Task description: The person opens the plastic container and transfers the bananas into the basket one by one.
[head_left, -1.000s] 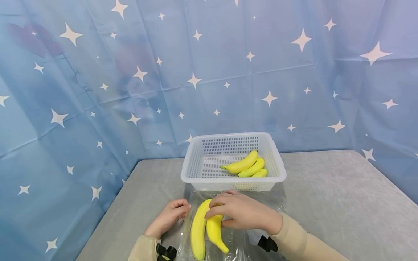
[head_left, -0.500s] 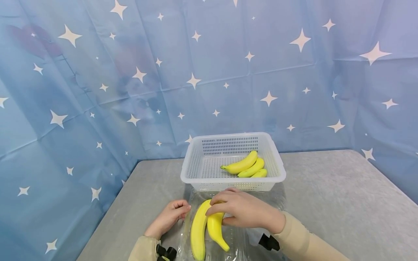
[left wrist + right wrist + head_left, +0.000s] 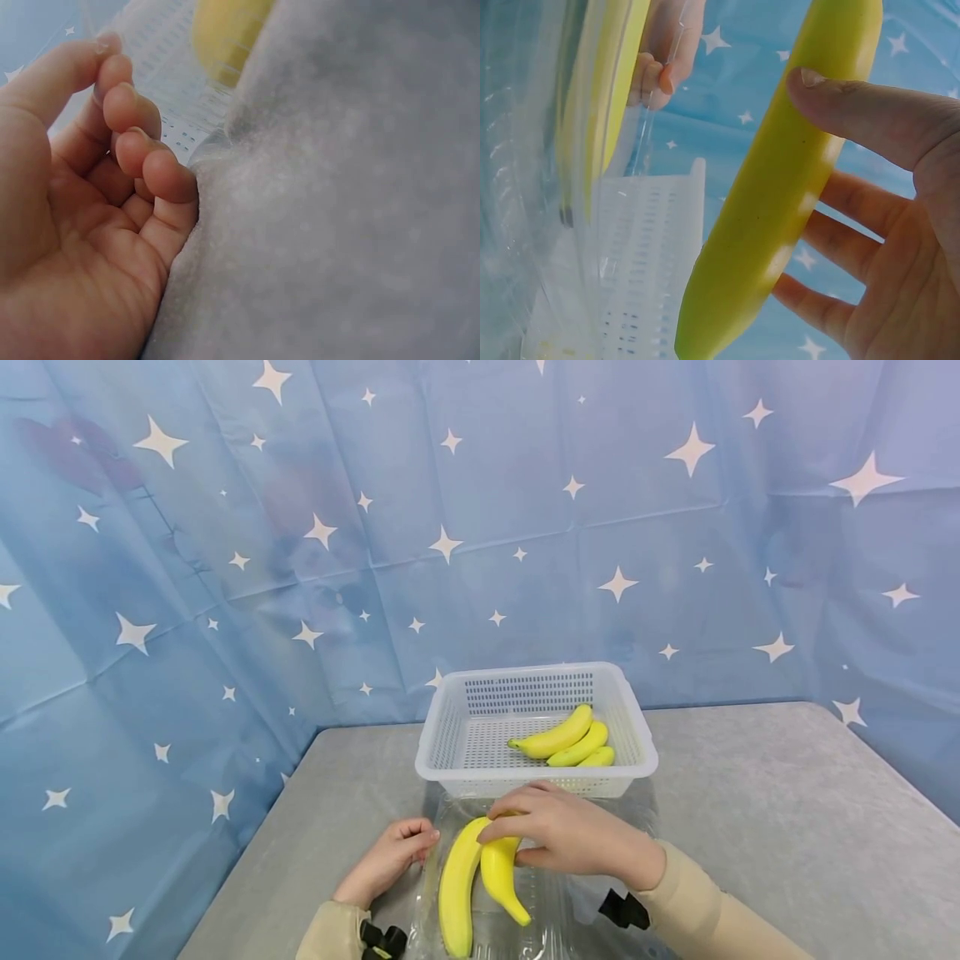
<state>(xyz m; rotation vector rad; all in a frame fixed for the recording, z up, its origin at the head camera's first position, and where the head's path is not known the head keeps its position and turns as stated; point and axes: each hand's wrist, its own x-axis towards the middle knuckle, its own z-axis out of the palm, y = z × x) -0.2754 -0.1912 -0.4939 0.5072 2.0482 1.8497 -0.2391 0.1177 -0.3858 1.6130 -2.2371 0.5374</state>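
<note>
My right hand [image 3: 573, 833] grips a yellow banana [image 3: 499, 875], thumb on one side and fingers on the other; the right wrist view shows this banana [image 3: 772, 187] at full length. It is over a clear plastic clamshell box [image 3: 540, 914], beside another banana [image 3: 454, 893] that lies along the box's left side. At the left edge of the box, my left hand [image 3: 392, 857] pinches the thin plastic rim between thumb and index finger. In the left wrist view the other fingers of that hand [image 3: 97, 187] are curled in.
Behind the box stands a white perforated basket [image 3: 536, 774] with several bananas [image 3: 557, 739] at its right side. All of it rests on a grey table [image 3: 750, 810]. A blue curtain with white stars [image 3: 525, 527] hangs along the back and left.
My right hand has shifted slightly right and away from me with its banana, opening a small gap between the lower parts of the two bananas. The left hand stays in place.
</note>
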